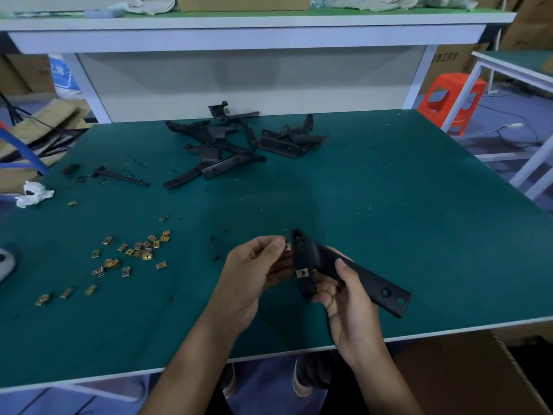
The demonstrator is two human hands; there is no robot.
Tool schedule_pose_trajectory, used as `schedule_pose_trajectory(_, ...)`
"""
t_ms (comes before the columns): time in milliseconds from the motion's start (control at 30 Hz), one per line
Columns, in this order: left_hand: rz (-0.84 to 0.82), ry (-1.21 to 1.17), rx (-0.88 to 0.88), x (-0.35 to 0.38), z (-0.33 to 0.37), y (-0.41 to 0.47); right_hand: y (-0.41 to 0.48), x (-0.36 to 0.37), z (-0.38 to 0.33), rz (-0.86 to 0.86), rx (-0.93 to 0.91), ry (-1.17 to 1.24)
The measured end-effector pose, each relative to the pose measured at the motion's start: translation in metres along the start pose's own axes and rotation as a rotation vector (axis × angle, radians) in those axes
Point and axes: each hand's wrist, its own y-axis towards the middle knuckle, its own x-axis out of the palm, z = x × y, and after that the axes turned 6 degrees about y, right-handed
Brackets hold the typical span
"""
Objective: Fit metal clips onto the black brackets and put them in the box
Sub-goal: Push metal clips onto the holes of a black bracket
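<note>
My right hand (347, 298) grips a black T-shaped bracket (371, 280) above the near edge of the green table (389, 205). One metal clip (302, 273) sits fitted on the bracket's short arm. My left hand (257, 271) pinches a second small metal clip (288, 246) between thumb and fingers, right beside the bracket's upper end. Several loose brass-coloured clips (140, 250) lie scattered on the table to the left. A pile of black brackets (227, 142) lies at the back of the table. A brown cardboard box (466, 375) stands below the table edge at lower right.
A crumpled white cloth (33, 196) and a thin black rod (122, 176) lie at the left. A white shelf (239, 28) spans the back. An orange stool (452, 100) stands on the floor to the right. A grey object (4, 262) sits at the left edge.
</note>
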Motion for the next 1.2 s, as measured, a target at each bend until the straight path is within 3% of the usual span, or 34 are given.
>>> schedule_pose_trajectory(333,0.064,-0.024,-0.037,0.000,0.002,-0.002,-0.002,-0.001,0.007,-0.067,-0.093,-0.150)
schedule_pose_trajectory(567,0.147,0.151,-0.080,0.003,-0.005,-0.003,-0.003,-0.001,0.014,-0.063,-0.195,-0.367)
schedule_pose_trajectory(767,0.174,0.136,-0.133,-0.001,-0.005,-0.005,-0.012,0.004,0.013,-0.109,-0.256,-0.501)
schedule_pose_trajectory(967,0.035,-0.035,-0.161,-0.001,-0.004,-0.009,-0.018,0.007,0.014,-0.064,-0.357,-0.474)
schedule_pose_trajectory(1200,-0.021,0.077,-0.155,0.000,0.002,-0.012,-0.029,-0.003,0.005,-0.019,-0.331,-0.461)
